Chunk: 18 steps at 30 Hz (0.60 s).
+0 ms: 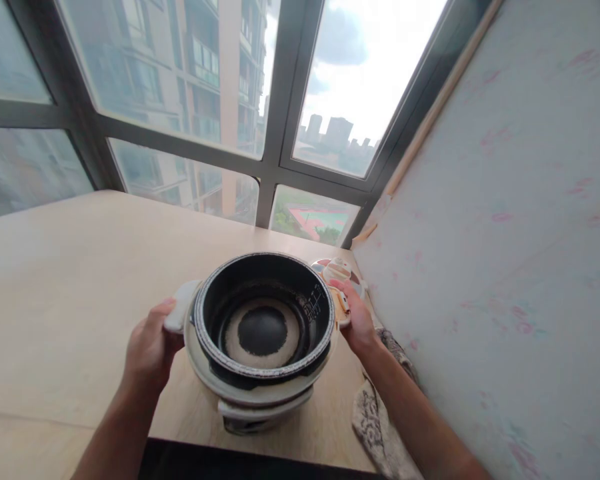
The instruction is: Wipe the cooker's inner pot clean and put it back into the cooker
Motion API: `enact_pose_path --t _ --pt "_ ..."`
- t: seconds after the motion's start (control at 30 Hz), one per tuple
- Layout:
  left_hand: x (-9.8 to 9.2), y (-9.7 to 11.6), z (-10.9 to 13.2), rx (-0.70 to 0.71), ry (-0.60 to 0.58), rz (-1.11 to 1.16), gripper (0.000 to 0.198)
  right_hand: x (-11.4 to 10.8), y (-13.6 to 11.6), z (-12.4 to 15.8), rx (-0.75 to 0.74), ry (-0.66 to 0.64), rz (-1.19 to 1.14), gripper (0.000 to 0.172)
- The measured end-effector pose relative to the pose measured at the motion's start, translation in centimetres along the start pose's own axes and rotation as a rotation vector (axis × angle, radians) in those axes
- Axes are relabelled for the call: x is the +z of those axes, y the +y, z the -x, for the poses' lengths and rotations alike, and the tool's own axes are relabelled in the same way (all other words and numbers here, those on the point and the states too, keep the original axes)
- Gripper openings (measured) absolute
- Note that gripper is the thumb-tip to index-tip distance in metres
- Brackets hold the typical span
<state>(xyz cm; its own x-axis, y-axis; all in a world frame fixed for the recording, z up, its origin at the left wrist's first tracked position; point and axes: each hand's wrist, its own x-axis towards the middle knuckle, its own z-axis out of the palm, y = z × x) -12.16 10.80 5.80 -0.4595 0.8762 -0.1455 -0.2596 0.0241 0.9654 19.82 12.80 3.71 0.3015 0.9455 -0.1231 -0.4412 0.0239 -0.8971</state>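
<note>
A white rice cooker [260, 394] with its top uncovered is at the centre, over the wooden surface. Its dark inner pot [263, 329] shows worn patches on the bottom and level marks on the right inner wall. My left hand [153, 343] is closed round the white handle [181, 308] on the cooker's left side. On the opposite side, my right hand [354, 317] grips the other handle [339, 307], which has an orange-brown patch. Both hands have their fingers wrapped, partly hidden under the handles.
Behind my right hand lies a round lid-like object [337, 269]. A patterned cloth [375, 417] is beside my right forearm. Windows border the pale wooden surface [80, 287] at the back, and a flowered wall [500, 267] rises on the right.
</note>
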Motion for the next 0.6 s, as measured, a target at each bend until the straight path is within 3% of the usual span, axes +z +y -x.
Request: enact_pose_path --t 0.23,0.37,0.6 --pt "-2.7 -1.3 0.2 -0.048 0.011 0.117 0.036 3.8 0.4 1.6 -0.02 0.182 -0.059 0.025" --pt "-3.6 0.0 -0.3 -0.065 0.056 0.118 0.032 5.1 1.5 2.1 -0.071 0.191 -0.012 0.024" --pt "-5.5 3.1 -3.8 -0.105 0.297 0.08 0.015 8.8 4.6 3.4 -0.268 0.071 0.199 0.027"
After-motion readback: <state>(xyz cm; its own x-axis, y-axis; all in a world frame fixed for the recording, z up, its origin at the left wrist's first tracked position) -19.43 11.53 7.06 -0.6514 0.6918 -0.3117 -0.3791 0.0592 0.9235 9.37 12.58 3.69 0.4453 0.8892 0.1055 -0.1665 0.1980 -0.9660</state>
